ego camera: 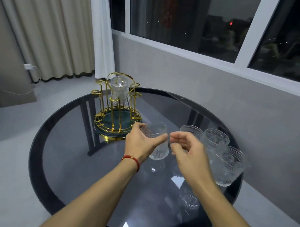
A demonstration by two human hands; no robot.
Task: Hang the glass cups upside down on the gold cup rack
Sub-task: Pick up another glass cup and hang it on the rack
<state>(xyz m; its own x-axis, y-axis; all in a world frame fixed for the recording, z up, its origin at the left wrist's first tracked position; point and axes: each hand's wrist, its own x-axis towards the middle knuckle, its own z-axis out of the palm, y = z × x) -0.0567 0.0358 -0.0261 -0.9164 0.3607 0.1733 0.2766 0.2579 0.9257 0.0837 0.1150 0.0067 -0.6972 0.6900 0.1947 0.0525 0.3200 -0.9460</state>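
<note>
The left hand (139,142) holds a ribbed glass cup (156,141) above the round dark glass tabletop (84,162). Its thumb and fingers (159,137) are closed around the upper part of the cup, which is tilted a little and lifted clear of the surface. A red bracelet (131,159) is on the left wrist. The right hand (188,150) is just beside the cup, with its fingers (177,134) loosely curled and a little apart, holding nothing. The gold cup rack (117,110) stands at the far left part of the tabletop, and one cup (119,89) already hangs upside down on it. Three more cups (216,140) stand together on the right side, behind the right hand.
</note>
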